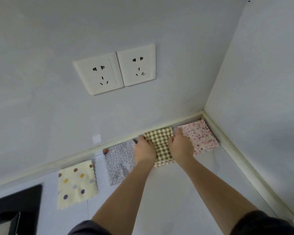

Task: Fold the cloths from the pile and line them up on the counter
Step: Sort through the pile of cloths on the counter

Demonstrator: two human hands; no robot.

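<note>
Several folded cloths lie in a row along the back wall of the counter (168,192). A green-and-cream checked cloth (160,143) is held at its left edge by my left hand (144,150) and at its right edge by my right hand (180,146), fingers curled over the edges. To its right, in the corner, lies a pink floral cloth (200,136). On the other side lie a pale blue dotted cloth (119,161) and a cream cloth with large coloured dots (76,184). The pile is out of view.
A double wall socket (115,70) sits on the back wall above the row. The side wall meets the counter at the right along a cream trim strip (244,160). A black hob edge (19,204) is at the lower left.
</note>
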